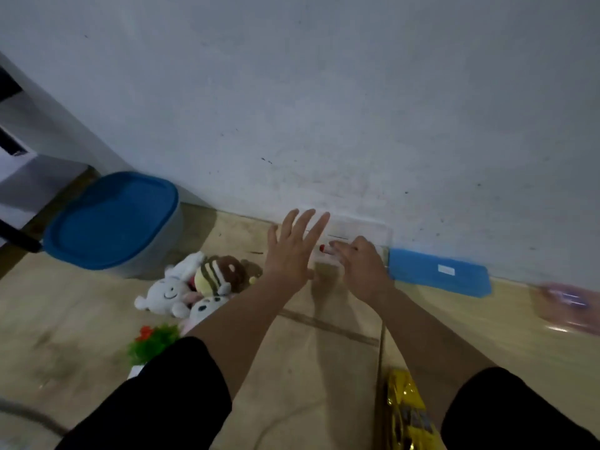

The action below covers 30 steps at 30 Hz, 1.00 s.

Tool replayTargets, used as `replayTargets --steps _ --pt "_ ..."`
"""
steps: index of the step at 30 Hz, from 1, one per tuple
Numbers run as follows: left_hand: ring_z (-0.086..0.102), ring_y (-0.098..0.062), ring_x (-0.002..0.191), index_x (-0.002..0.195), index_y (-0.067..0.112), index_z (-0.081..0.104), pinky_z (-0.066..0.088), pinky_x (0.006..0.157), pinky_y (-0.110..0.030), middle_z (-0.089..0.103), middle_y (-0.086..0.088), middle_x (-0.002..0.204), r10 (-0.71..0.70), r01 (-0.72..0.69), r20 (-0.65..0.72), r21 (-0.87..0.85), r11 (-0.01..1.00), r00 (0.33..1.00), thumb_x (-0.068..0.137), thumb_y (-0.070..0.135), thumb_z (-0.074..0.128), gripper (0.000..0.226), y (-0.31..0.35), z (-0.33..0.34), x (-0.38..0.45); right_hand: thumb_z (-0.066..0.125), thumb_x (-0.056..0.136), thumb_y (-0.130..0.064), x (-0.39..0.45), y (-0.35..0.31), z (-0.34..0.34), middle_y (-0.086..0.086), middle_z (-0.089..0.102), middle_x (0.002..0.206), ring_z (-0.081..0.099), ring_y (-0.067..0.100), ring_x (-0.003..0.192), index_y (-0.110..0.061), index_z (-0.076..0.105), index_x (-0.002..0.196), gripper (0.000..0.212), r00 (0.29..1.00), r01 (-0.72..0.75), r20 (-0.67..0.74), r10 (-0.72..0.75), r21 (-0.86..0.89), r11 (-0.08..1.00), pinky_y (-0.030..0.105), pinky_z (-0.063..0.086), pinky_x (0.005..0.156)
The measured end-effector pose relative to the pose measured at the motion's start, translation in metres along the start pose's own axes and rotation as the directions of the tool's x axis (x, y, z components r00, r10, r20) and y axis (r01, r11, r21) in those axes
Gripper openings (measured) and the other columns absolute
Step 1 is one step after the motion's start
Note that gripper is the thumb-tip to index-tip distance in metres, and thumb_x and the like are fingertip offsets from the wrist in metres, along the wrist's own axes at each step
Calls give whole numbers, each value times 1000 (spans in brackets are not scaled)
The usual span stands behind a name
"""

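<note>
Two-handed placement: steady box (pixel 357 229) with wide-spread left hand (pixel 289 254), then lower red-tipped pen (pixel 324 249), pinched in right hand (pixel 360 264), straight in.

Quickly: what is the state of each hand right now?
Left hand: open, fingers spread, holding nothing.
Right hand: pinches a small red-tipped item.

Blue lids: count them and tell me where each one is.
2. The rounded lid sits on the grey tub at left; the flat lid lies on the floor along the wall, just right of the right hand. None seems hidden.
</note>
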<state>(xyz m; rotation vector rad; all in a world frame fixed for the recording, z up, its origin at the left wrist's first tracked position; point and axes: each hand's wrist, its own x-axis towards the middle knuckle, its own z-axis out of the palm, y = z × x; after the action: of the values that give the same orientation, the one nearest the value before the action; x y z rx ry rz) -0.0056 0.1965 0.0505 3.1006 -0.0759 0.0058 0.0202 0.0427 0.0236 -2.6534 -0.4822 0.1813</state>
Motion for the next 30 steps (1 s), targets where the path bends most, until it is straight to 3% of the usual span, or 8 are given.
replayTargets --steps 5,11,13,16,19,24,27,30 --pt "3 -25 141 148 31 -3 21 111 -47 5 -1 155 156 -156 -3 -6 988 988 77 46 70 104 -34 24 39 57 91 -17 38 -5 40 2 51 125 47 19 114 -23 52 128 38 996 -80 -51 79 -3 997 33 33 110" --pt "29 -25 131 145 22 29 33 98 -43 40 -6 142 262 -271 -162 -39 962 952 73 32 74 86 -44 41 49 46 94 -18 38 -4 38 10 57 117 48 24 109 -9 64 113 27 999 -31 -28 33 59 998 32 38 100" --pt "36 -26 122 139 19 42 39 92 -46 51 -8 132 267 -287 -249 -49 957 931 66 26 79 82 -44 42 49 48 91 -19 31 -6 31 11 58 109 51 25 103 -7 65 103 24 990 -51 -133 53 19 999 33 42 93" --pt "55 -28 105 130 20 53 43 86 -48 59 -9 115 241 -263 -311 -31 964 920 63 25 76 71 -40 42 48 51 80 -22 21 -7 25 15 58 109 55 30 100 -11 60 106 29 899 -174 -431 70 -208 963 38 44 86" --pt "52 -26 106 137 22 43 34 89 -48 55 -8 120 256 -271 -167 -76 960 952 81 36 43 58 -39 40 43 56 77 -27 14 -7 23 14 56 115 53 31 103 -15 52 118 43 874 -285 -469 129 -278 917 44 44 89" --pt "23 -22 133 145 34 10 21 103 -52 20 0 150 261 -259 75 -27 965 963 93 31 46 63 -36 57 33 54 82 -28 0 -2 37 8 57 123 52 26 116 -19 54 124 42 967 -194 -221 130 -302 933 45 38 98" --pt "8 -23 142 147 35 -7 15 107 -55 2 1 158 254 -251 124 -44 967 959 99 35 31 61 -32 63 29 44 91 -33 -5 -2 44 6 43 144 35 24 136 -22 38 139 49 971 -214 -176 165 -319 923 45 21 113" --pt "-3 -22 144 144 33 -20 11 108 -57 -12 2 158 237 -235 161 -27 972 958 99 40 25 64 -28 68 22 30 97 -40 -11 -2 52 2 13 158 -1 20 145 -23 12 148 57 977 -210 -119 179 -345 915 43 -4 115"
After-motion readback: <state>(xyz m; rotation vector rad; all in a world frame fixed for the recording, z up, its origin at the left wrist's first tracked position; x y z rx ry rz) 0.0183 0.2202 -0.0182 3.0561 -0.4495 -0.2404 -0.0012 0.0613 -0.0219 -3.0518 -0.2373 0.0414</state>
